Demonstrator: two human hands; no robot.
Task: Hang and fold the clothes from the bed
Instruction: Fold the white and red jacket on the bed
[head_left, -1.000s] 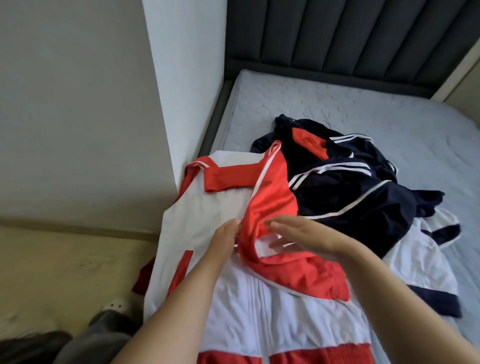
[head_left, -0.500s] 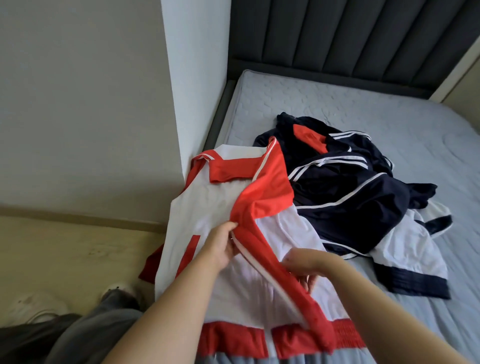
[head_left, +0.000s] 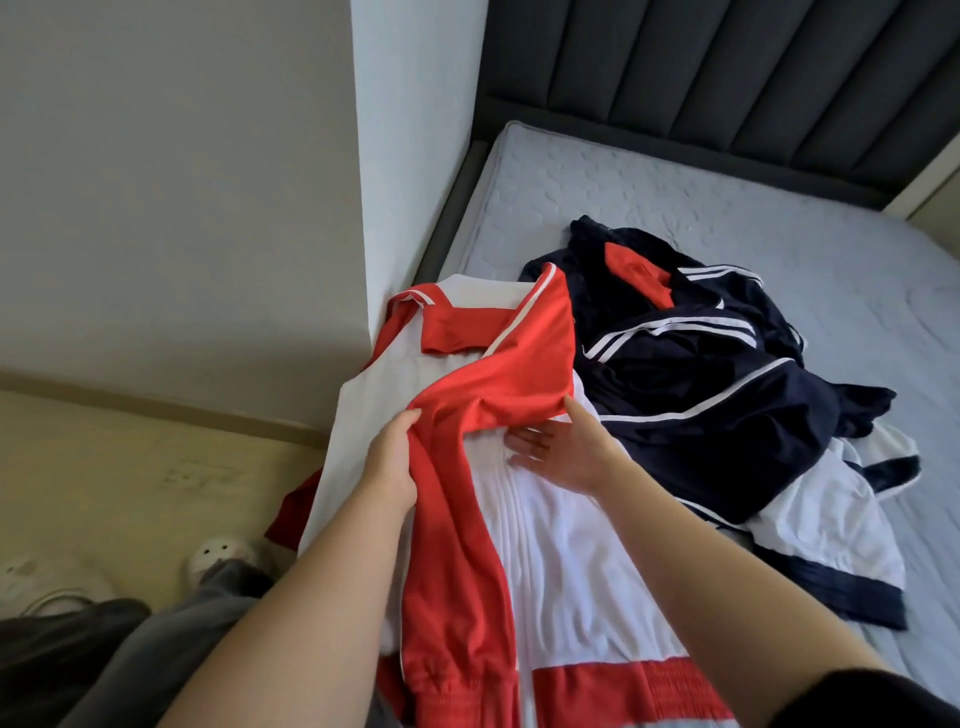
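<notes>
red-and-white jacket, white-striped navy jacket, seemingly quilted grey mattress.

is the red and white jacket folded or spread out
Mostly spread: the red and white jacket lies flat on the mattress, only its red sleeve folded across the front, in the left hand.

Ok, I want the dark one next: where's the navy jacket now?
In the head view the navy jacket lies crumpled on the mattress, right of the red and white jacket and just beyond the right hand.
</notes>
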